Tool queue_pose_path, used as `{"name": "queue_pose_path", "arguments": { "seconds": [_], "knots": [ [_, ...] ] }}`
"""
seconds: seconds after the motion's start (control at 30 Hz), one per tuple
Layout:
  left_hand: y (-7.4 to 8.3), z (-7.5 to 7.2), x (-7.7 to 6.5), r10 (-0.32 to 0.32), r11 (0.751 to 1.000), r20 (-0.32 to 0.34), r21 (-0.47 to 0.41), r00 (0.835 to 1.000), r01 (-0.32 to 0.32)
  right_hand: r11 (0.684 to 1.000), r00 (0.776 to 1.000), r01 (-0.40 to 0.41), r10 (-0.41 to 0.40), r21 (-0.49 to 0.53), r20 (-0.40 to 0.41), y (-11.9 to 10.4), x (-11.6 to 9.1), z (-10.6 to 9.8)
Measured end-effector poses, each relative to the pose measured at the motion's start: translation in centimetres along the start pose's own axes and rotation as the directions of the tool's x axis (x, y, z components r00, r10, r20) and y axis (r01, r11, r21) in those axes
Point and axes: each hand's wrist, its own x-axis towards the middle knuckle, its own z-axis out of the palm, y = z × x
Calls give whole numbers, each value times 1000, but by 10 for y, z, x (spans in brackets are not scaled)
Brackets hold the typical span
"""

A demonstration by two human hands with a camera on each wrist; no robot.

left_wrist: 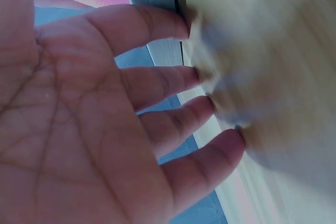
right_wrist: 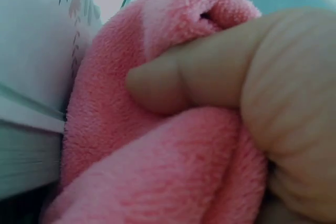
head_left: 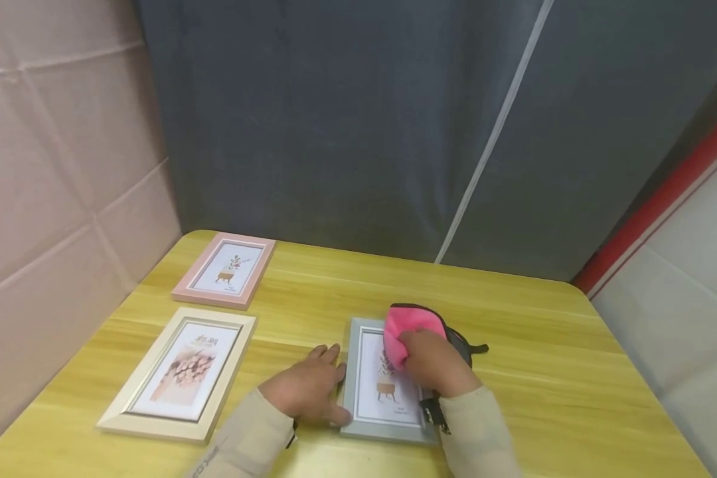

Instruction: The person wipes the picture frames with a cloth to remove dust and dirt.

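A grey-blue picture frame (head_left: 388,431) with a potted-plant print lies face up on the table. My left hand (head_left: 311,388) is at its left side, thumb near the lower left corner; in the left wrist view the fingertips touch the wooden surface beside the frame. My right hand (head_left: 436,362) grips a bunched pink fluffy cloth (head_left: 409,318) over the frame's upper right part. The cloth has a dark edge and a dark side, with a small loop sticking out to the right. In the right wrist view the thumb presses into the pink pile, and the other fingers are mostly hidden.
At the left a cream frame (head_left: 116,421) with a nut picture lies on the wood-grain table (head_left: 550,398). Behind it lies a pink frame (head_left: 182,292) with a plant print. A dark curtain-like panel (head_left: 334,133) stands along the table's back edge, and pale walls flank both sides.
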Motion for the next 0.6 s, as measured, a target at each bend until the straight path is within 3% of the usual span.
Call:
{"name": "queue_pose_path", "arguments": {
  "seconds": [0.23,0.43,0.6],
  "knots": [
    [0,-1,0,-7,1000,4,3,1000,7,997,997,80,-80,19,2,-6,4,7],
    [-1,-1,1,-7,1000,8,15,1000,7,979,977,199,-202,45,72,-15,9,17],
    [-1,-1,1,-4,1000,3,17,1000,4,974,976,197,-206,115,75,-14,9,17]
  ]
}}
